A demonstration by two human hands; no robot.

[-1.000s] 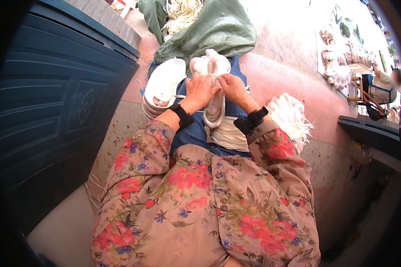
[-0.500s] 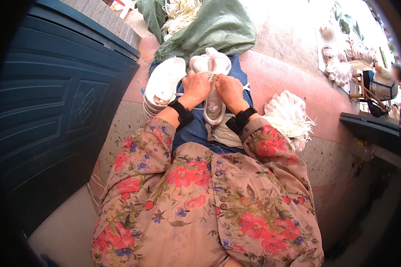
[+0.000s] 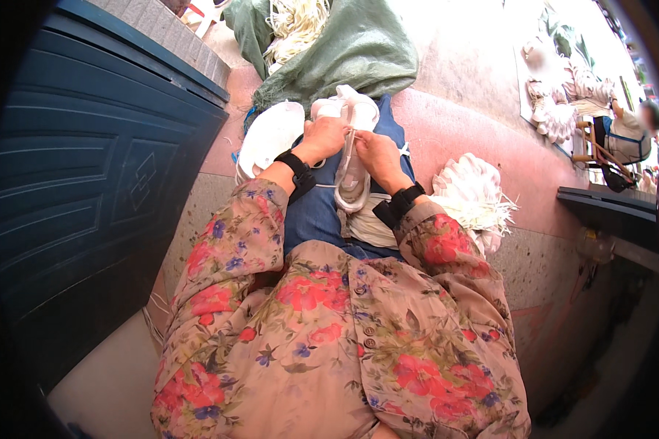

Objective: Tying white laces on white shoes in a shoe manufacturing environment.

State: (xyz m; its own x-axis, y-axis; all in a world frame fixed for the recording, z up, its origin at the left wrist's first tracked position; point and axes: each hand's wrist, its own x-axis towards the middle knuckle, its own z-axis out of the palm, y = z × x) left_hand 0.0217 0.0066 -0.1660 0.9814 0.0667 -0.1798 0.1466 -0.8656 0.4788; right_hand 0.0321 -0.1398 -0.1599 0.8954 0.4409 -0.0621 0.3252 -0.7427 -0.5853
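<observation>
Outdoors on a pinkish speckled stone step [image 3: 483, 132], bright sun, looking straight down at a lap.

Left hand [image 3: 325, 137] curled shut around the upper part of a white moulded shoe-sole piece [image 3: 351, 179], fingers wrapped over its edge. Right hand [image 3: 377, 155] closed on the same piece from the other side, fingertips pinching at what looks like a thin white strap or cord running down its middle; too small and washed out to tell exactly which. Both hands touching each other, or near enough, right over the piece.

Sole piece held upright-ish above blue denim trousers [image 3: 315, 212], its rounded lower end hanging down between the wrists. More white pieces bunched just behind the hands [image 3: 348, 106], overexposed, shapes hard to make out.

Black wrist strap on the left wrist [image 3: 297, 168], another black strap on the right wrist [image 3: 401, 201]. Floral pink-and-red long-sleeved shirt [image 3: 329, 344] filling the lower half of the view.

Just left of the left hand, a stack of white flat soles [image 3: 267, 139] resting on the step. Off to the right of the right forearm, a heap of white strips or straps [image 3: 472, 197], well clear of the hands. Up top, an olive green cloth sack [image 3: 351, 51] spilling pale cords. Dark blue panelled door [image 3: 88, 183] all down the left side. Another person seated far off at the upper right [image 3: 622, 139], apart from all this.
</observation>
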